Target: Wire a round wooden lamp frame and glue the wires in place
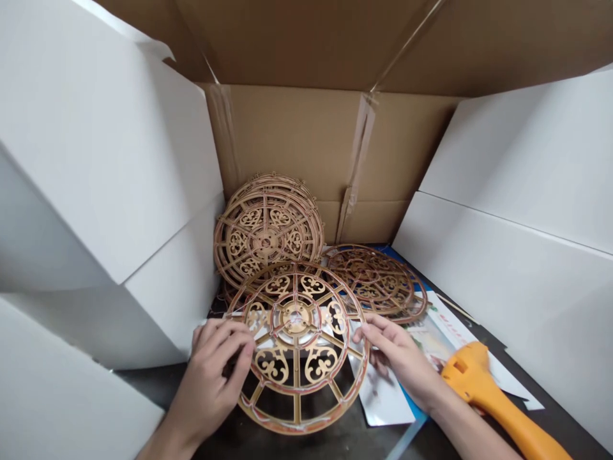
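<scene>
A round wooden fretwork wheel (297, 345) with scroll cut-outs and spokes is held tilted just above the dark table. My left hand (215, 370) grips its left rim, fingers curled over the edge. My right hand (400, 361) pinches its right rim with the fingertips. Behind it, a stack of similar wheels (265, 233) leans against a white box. Another wheel (378, 281) lies flat to the right on printed sheets.
White boxes (96, 166) stand at left and white boxes (517, 211) at right, with a brown cardboard box (306, 134) behind. An orange-handled tool (488, 396) lies by my right forearm. Printed paper sheets (431, 332) cover the table at right.
</scene>
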Available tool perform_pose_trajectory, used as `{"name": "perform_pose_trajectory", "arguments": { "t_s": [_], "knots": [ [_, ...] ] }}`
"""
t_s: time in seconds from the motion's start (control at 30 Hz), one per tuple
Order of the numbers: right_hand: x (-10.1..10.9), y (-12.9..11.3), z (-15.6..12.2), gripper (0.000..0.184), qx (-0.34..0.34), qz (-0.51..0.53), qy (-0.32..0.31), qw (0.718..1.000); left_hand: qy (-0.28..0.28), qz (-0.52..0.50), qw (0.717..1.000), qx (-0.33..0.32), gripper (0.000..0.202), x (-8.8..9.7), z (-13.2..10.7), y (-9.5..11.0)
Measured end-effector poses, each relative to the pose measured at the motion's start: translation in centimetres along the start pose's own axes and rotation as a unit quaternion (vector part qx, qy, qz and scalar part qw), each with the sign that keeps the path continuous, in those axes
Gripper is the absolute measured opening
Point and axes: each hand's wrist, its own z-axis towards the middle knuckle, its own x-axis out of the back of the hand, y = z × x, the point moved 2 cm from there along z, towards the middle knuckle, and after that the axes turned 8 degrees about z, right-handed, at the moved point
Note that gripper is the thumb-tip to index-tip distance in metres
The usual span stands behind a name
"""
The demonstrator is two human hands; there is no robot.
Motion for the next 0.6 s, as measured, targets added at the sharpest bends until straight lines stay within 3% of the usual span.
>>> {"name": "perform_pose_trajectory", "arguments": {
  "t_s": [0.2,0.43,0.6],
  "knots": [
    [-0.5,0.1,-0.3,0.045,0.023,0.083,-0.018,0.996,-0.008,0.018,0.999,-0.037,0.011,-0.3,-0.2,0.7],
    [-1.3,-0.8,-1.4,0.042,0.076,0.119,-0.035,0.989,0.065,0.046,0.992,-0.093,0.019,1.8,0.4,2.5],
    [-1.6,-1.4,-2.0,0.037,0.107,0.150,-0.033,0.982,0.093,0.071,0.985,-0.127,0.013,2.7,-1.5,4.9]
  ]
}}
